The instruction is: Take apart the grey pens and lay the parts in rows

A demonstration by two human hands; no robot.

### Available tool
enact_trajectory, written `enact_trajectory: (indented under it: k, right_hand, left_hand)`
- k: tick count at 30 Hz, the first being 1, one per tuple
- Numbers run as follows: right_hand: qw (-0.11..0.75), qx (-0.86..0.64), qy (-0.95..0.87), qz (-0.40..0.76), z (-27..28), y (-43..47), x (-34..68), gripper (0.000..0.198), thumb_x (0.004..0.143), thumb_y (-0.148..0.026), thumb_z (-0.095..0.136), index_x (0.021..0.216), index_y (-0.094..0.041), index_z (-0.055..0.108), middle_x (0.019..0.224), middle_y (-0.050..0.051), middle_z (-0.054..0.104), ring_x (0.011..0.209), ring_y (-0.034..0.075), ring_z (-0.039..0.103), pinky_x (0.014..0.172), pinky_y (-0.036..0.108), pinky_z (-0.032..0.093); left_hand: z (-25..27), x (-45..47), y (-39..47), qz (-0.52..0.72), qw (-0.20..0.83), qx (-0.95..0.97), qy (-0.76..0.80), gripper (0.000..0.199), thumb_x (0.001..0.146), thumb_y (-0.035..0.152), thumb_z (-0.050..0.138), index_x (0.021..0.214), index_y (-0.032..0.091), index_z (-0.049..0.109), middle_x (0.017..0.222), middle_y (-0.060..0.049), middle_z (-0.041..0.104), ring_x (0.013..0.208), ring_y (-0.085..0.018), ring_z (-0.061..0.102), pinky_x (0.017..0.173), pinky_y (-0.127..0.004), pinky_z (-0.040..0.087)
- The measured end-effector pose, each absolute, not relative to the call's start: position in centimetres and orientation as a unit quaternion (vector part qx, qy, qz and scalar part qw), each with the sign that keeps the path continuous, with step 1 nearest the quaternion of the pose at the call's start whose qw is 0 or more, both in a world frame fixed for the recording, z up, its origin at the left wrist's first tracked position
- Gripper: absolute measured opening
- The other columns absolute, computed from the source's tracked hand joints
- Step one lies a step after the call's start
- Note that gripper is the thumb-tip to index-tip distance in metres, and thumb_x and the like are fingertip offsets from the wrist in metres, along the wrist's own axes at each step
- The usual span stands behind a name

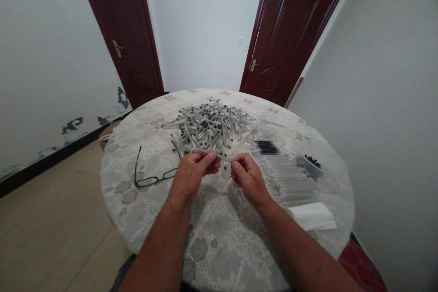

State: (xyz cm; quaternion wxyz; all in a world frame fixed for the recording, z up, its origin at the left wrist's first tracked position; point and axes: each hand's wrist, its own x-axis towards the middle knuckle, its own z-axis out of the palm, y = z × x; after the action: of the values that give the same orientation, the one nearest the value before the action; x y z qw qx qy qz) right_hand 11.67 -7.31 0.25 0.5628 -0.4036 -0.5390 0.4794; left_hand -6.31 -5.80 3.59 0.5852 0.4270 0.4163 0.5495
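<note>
A slim, pale grey pen [224, 158] lies almost level above the near middle of the table. My left hand [199, 164] is closed around its left part, thumb on top. At its right end, the thumb and fingers of my right hand [249, 177] are pinched together; any small part between those fingertips is hidden. Just beyond my hands is a heaped pile of similar pens [212, 124] with dark ends. To the right of my right hand, clear tubes [292, 178] lie side by side in a row, with a dark block of thin black sticks [267, 147] at its far end.
Black-framed glasses [147, 182] lie left of my left hand. On the right are a small container of black pieces [312, 163] and a folded white cloth or tissue [313, 216]. A patterned cloth [219, 246] covers the round table. Two dark red doors [290, 27] stand behind.
</note>
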Motion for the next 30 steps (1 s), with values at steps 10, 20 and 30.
enact_trajectory:
  k: [10,20,30]
  right_hand:
    - [0.531,-0.466,-0.522,0.479,-0.20,-6.91,12.04,0.051,0.098,-0.067,0.049,0.079,-0.020,0.058,0.061,-0.002,0.053,0.050,0.010,0.046,0.046,0.022,0.035]
    - [0.561,-0.402,-0.517,0.506,0.07,-6.95,11.99,0.034,0.091,-0.051,0.068,0.111,-0.024,0.060,0.083,-0.003,0.061,0.053,0.008,0.046,0.046,0.021,0.033]
    - [0.545,-0.427,-0.557,0.460,0.59,-6.81,11.96,0.029,0.091,-0.049,0.068,0.095,-0.021,0.063,0.073,-0.004,0.057,0.055,0.009,0.046,0.050,0.021,0.036]
  left_hand:
    - [3.42,-6.46,-5.64,0.554,0.581,0.430,0.412,0.040,0.078,0.046,0.084,0.098,0.011,0.076,0.086,-0.011,0.078,0.077,-0.022,0.075,0.074,-0.035,0.063]
    - [3.58,-6.67,-5.56,0.550,0.577,0.429,0.426,0.041,0.077,0.046,0.084,0.097,0.011,0.076,0.085,-0.011,0.078,0.077,-0.022,0.075,0.074,-0.035,0.062]
    - [3.71,-6.64,-5.41,0.547,0.564,0.424,0.450,0.042,0.073,0.046,0.086,0.096,0.012,0.076,0.088,-0.011,0.078,0.082,-0.025,0.076,0.075,-0.037,0.064]
